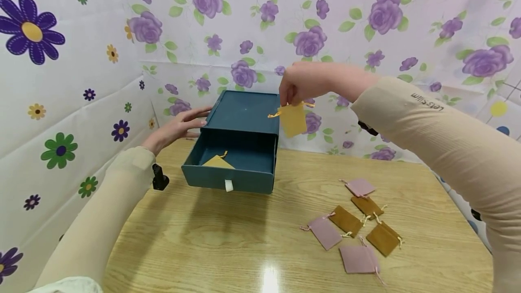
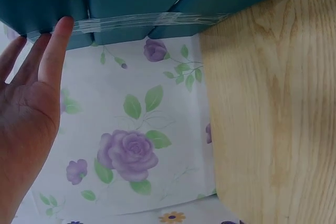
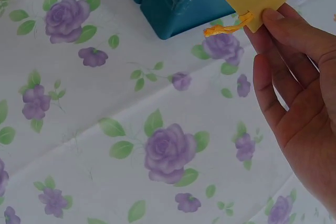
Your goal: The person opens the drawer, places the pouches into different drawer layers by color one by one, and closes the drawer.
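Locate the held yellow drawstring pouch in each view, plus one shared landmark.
Head: yellow drawstring pouch just right of centre, hanging from the right grip.
Left wrist: not in it.
Right wrist: top edge, right of centre, pinched at one end.
Shared landmark: teal drawer unit, near centre in head, along the top edge in both wrist views.

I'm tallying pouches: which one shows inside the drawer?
The yellow pouch inside the open drawer; the right hand pinches the other yellow pouch, while pink pouches and brown pouches lie on the table.
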Demonstrator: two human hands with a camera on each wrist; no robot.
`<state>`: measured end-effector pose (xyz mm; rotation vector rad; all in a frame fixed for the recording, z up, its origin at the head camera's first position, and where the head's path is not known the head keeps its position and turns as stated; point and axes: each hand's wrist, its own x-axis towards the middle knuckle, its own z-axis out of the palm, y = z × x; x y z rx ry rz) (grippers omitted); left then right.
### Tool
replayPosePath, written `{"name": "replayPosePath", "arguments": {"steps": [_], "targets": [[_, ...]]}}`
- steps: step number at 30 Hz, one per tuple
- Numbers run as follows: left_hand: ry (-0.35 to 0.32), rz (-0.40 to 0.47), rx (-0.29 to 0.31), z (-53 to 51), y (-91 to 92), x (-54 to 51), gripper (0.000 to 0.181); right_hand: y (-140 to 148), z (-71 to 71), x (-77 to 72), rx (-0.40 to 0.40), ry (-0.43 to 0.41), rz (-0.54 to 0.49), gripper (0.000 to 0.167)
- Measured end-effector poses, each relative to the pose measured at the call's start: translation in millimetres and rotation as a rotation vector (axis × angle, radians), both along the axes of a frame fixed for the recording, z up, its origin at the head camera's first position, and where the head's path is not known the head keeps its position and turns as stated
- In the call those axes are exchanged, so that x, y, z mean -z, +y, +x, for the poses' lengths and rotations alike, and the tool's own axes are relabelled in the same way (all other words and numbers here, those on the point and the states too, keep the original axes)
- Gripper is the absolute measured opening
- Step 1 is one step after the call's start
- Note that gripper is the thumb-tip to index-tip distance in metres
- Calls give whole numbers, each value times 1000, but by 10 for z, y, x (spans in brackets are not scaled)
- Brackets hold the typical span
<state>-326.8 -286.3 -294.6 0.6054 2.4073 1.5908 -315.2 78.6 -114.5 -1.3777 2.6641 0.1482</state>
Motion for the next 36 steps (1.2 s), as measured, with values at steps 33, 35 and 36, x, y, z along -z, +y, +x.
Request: {"name": "replayPosePath", "arguments": {"steps": [33, 35, 36], "targets": [[-10, -207, 5, 4, -60, -263, 61, -619, 154, -41, -120, -4, 4, 18], [-30, -209, 7, 2, -52, -270, 62, -668, 161, -19, -129, -13, 11, 18], [-38, -212, 8, 2, -50, -270, 62, -695, 164, -1, -133, -19, 13, 18]]}}
